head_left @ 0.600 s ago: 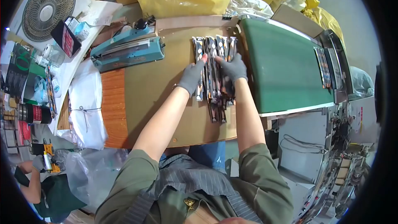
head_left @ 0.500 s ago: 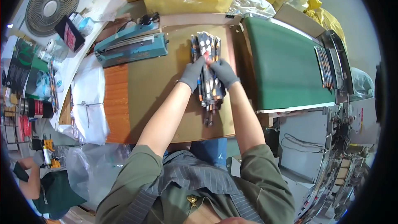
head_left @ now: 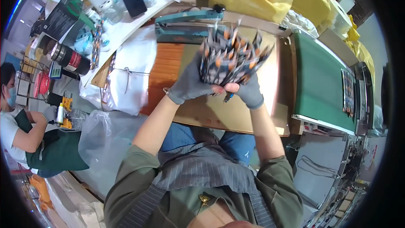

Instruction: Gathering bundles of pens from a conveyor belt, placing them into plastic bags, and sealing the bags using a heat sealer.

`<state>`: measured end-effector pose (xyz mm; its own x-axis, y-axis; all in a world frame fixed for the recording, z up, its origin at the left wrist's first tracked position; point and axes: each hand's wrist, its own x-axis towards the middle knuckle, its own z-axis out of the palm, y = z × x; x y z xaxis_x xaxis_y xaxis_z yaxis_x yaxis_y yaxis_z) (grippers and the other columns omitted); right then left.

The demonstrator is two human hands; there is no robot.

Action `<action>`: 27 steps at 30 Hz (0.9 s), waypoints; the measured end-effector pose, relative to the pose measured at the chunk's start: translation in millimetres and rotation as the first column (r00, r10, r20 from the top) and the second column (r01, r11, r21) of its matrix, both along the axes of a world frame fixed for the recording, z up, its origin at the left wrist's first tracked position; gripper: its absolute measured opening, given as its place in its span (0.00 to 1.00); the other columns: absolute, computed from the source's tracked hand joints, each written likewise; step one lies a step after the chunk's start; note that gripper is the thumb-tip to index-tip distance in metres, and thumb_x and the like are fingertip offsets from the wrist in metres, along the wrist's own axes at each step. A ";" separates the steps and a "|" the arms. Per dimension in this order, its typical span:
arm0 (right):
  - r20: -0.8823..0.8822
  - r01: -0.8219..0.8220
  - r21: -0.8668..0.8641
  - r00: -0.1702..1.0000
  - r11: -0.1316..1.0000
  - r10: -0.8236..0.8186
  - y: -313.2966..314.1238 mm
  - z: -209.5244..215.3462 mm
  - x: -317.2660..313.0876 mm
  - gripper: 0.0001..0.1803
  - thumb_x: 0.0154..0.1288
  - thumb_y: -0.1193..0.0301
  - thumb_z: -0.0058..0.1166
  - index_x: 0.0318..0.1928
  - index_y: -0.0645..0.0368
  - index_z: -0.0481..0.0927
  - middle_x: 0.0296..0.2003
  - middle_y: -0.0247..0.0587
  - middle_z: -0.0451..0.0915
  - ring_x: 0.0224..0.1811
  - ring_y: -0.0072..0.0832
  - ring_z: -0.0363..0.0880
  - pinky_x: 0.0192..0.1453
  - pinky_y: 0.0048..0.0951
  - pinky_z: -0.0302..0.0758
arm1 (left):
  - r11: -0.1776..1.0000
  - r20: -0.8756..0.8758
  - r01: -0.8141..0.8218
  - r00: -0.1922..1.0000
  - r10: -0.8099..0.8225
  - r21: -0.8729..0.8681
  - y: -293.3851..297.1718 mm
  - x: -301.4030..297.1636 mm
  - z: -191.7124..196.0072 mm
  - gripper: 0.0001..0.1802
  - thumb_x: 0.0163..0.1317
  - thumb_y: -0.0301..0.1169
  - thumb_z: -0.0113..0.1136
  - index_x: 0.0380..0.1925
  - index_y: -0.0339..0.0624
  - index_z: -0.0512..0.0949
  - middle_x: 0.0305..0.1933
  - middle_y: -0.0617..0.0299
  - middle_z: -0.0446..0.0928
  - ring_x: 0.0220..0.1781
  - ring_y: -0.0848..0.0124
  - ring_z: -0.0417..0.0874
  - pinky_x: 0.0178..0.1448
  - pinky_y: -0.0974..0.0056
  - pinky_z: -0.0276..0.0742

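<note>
A thick bundle of slim dark packets [head_left: 231,61] with orange and white patterning is held up in front of me, its tops fanned out. My left hand [head_left: 189,83], in a grey glove with bare fingertips, wraps its left side. At its lower right, my right hand [head_left: 252,93], gloved the same way, closes round it. Both thumbs press on the near side of the bundle. Beneath lies a brown board [head_left: 198,116] on the wooden table [head_left: 163,69]. The fingers behind the packets are hidden.
A teal heat sealer [head_left: 185,27] stands at the table's back left. White plastic bags [head_left: 133,74] lie left. To the right runs a green conveyor belt [head_left: 322,80] with several packets [head_left: 348,93] at its far end. Another person [head_left: 33,133] works at the far left.
The bundle has been lifted off the board and tipped upright, its packet ends now fanned toward me. My hands have moved to its lower part. The whole view has shifted leftward.
</note>
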<state>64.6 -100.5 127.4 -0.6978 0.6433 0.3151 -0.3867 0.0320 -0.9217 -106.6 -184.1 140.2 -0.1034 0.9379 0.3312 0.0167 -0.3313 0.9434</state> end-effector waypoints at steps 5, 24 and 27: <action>-0.077 -0.024 0.076 0.997 0.997 0.030 -34.0 11.5 -34.8 0.59 0.40 0.76 0.72 0.70 0.58 0.46 0.60 0.46 0.63 0.61 0.33 0.65 0.62 0.34 0.66 | 0.967 0.048 0.046 0.998 -0.035 -0.249 -25.0 -17.6 -43.0 0.53 0.34 0.36 0.77 0.63 0.39 0.59 0.57 0.58 0.71 0.58 0.69 0.73 0.61 0.63 0.68; 0.232 -0.304 -0.085 0.920 0.949 0.315 -97.4 -18.0 -80.2 0.13 0.51 0.72 0.55 0.36 0.67 0.82 0.38 0.46 0.82 0.43 0.30 0.79 0.51 0.28 0.72 | 0.683 -0.512 -0.566 0.799 0.315 -0.461 -269.4 -311.3 -186.4 0.12 0.52 0.31 0.66 0.20 0.40 0.73 0.21 0.68 0.71 0.27 0.78 0.70 0.32 0.71 0.67; 0.313 -0.149 -0.311 0.916 0.939 0.249 -103.4 -1.4 -63.5 0.20 0.50 0.68 0.60 0.44 0.66 0.81 0.34 0.41 0.81 0.37 0.22 0.78 0.45 0.24 0.73 | 0.705 -0.555 -0.487 0.817 0.159 -0.515 -201.2 -254.4 -95.5 0.15 0.64 0.38 0.53 0.21 0.41 0.74 0.21 0.68 0.72 0.23 0.80 0.70 0.29 0.73 0.68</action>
